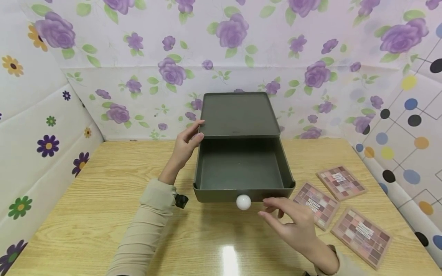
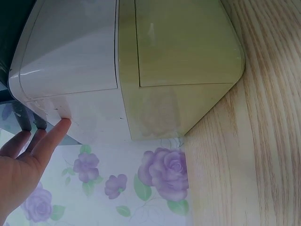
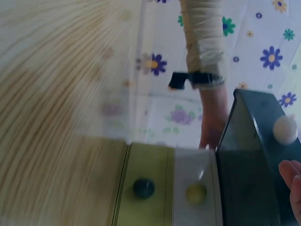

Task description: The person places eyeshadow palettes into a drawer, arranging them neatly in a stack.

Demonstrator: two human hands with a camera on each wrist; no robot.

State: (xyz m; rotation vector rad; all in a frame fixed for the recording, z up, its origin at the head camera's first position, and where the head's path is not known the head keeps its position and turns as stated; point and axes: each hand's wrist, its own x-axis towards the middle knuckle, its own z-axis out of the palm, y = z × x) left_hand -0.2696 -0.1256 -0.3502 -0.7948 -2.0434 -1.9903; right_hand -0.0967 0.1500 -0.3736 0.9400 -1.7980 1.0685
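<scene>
In the middle of the head view, a small cabinet [image 1: 238, 115] stands on the bench [image 1: 86, 214], its dark top drawer [image 1: 221, 196] pulled out and a white knob [image 1: 243, 202] on its front. The left hand [image 1: 185, 145] rests against the cabinet's left side, fingers [image 2: 55, 134] extended, pinching nothing. Just right of the knob, the right hand [image 1: 293, 222] has thumb and fingers [image 1: 276, 201] spread apart; whether a fingertip touches the drawer front cannot be told. At right lie three palettes [image 1: 341, 183] [image 1: 315, 205] [image 1: 362, 237], each with slanted white lettering too blurred to read surely. The head view hides the lower drawers; the right wrist view shows a white drawer [image 3: 186, 169] with a yellow knob [image 3: 196, 193] and a yellow-green drawer [image 3: 141, 165] with a dark knob [image 3: 143, 188], both cut off at the bottom edge. There, the right hand is mostly cropped at the right edge.
</scene>
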